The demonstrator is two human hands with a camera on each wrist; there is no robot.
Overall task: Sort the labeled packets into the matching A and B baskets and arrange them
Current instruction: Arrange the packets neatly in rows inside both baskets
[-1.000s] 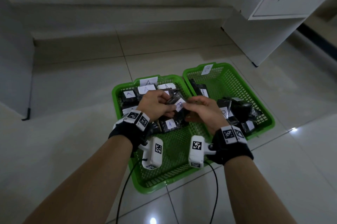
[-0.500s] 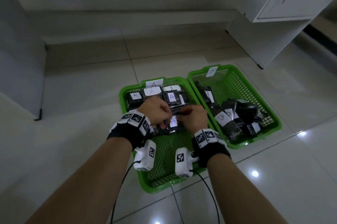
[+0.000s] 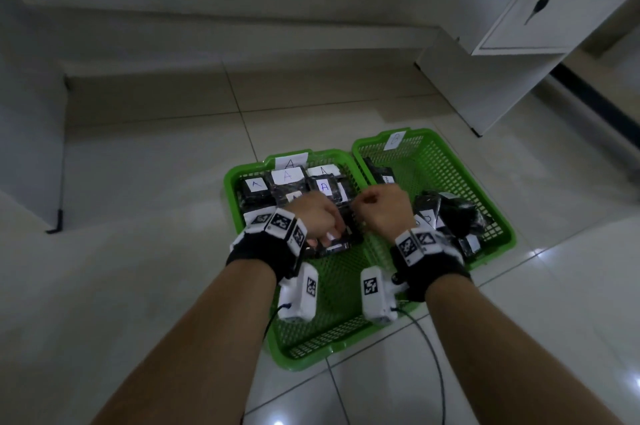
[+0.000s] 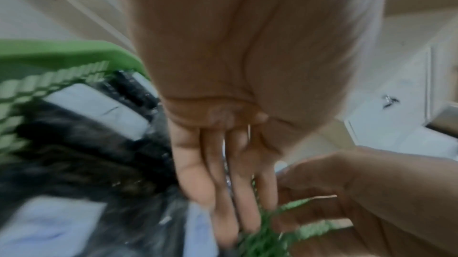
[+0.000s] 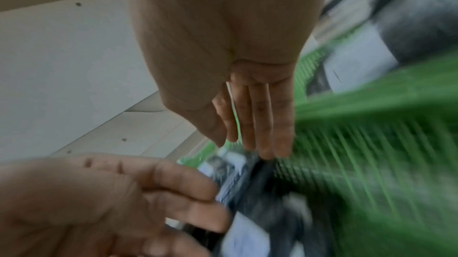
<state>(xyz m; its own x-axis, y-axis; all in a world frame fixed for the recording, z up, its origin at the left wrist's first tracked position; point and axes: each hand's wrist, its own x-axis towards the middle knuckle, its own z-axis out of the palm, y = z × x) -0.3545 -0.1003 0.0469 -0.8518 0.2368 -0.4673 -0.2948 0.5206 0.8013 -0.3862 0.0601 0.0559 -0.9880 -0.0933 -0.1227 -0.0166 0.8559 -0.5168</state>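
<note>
Two green baskets sit side by side on the floor: basket A (image 3: 227, 189) on the left and basket B (image 3: 433, 161) on the right. Black packets with white A labels (image 3: 287, 178) fill the back of A. B-labelled packets (image 3: 450, 213) are piled in B. My left hand (image 3: 323, 222) rests with straight fingers (image 4: 223, 192) on a black packet (image 3: 334, 246) lying in the middle of A. My right hand (image 3: 379, 210) is over the rims between the baskets. Its fingers (image 5: 260, 120) point straight down at that packet's right edge (image 5: 260, 202). Both wrist views are blurred.
The baskets lie on glossy white floor tiles (image 3: 138, 286). A white cabinet (image 3: 519, 43) stands at the back right and a low step (image 3: 207, 43) runs along the back. The near half of basket A (image 3: 332, 303) shows bare mesh. Wrist-camera cables (image 3: 436, 355) hang below both arms.
A second ago both hands pinched a labelled packet above the divide between the baskets. They brought it down into basket A, and the fingers now lie straight on it.
</note>
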